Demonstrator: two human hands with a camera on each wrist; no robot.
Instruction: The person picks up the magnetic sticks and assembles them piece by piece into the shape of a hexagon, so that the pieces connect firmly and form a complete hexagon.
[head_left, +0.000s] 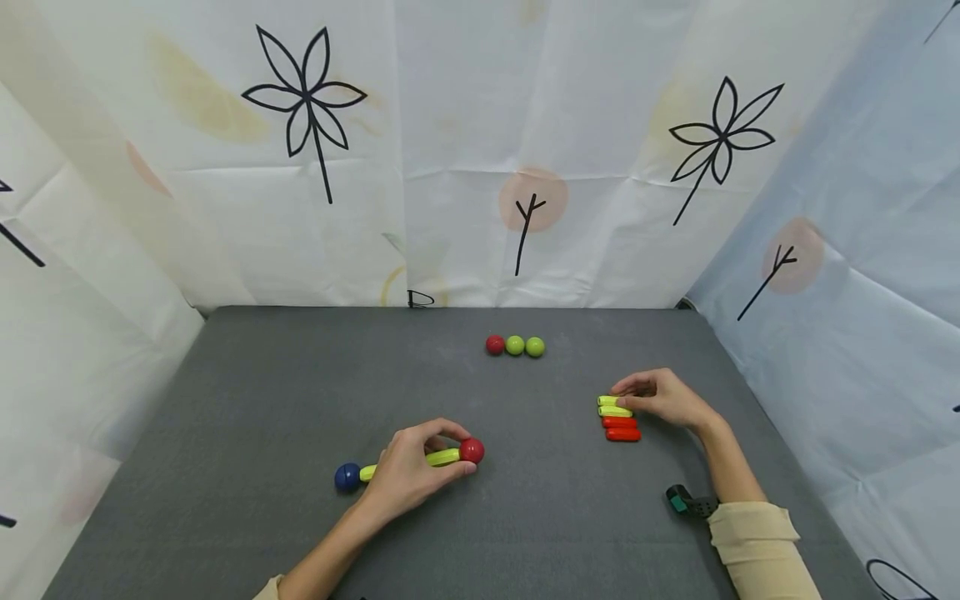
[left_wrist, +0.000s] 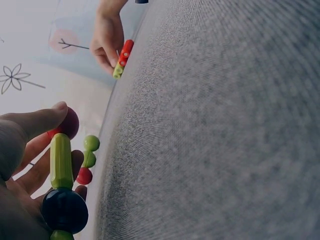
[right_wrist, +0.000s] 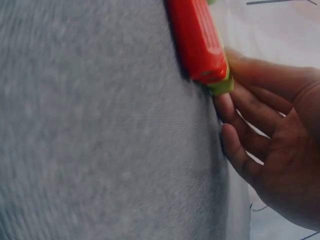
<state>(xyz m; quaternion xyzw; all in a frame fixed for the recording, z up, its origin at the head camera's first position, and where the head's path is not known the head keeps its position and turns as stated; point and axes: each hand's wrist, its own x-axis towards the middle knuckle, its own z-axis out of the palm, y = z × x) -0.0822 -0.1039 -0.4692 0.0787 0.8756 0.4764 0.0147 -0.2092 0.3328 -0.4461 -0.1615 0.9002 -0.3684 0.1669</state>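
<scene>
My left hand (head_left: 412,467) grips a toy chain of balls and ribbed rods, held above the grey table. A red ball (head_left: 472,450) sits at one end and a blue ball (head_left: 347,477) at the other. Between them runs a yellow-green rod (left_wrist: 61,160); the left wrist view also shows a dark blue ball (left_wrist: 65,211) with more green past it. To the right, my right hand (head_left: 667,398) pinches the farthest yellow-green rod (head_left: 608,401) of a row, thumb on the near side. A second yellow-green rod (head_left: 615,412) and two red rods (head_left: 622,434) lie beside it.
Toward the back of the grey table (head_left: 300,367), a red ball (head_left: 495,344) and two green balls (head_left: 535,347) stand in a line. White patterned cloth (head_left: 465,108) hangs behind and along both sides. A dark band with a small device (head_left: 692,503) is on the right wrist.
</scene>
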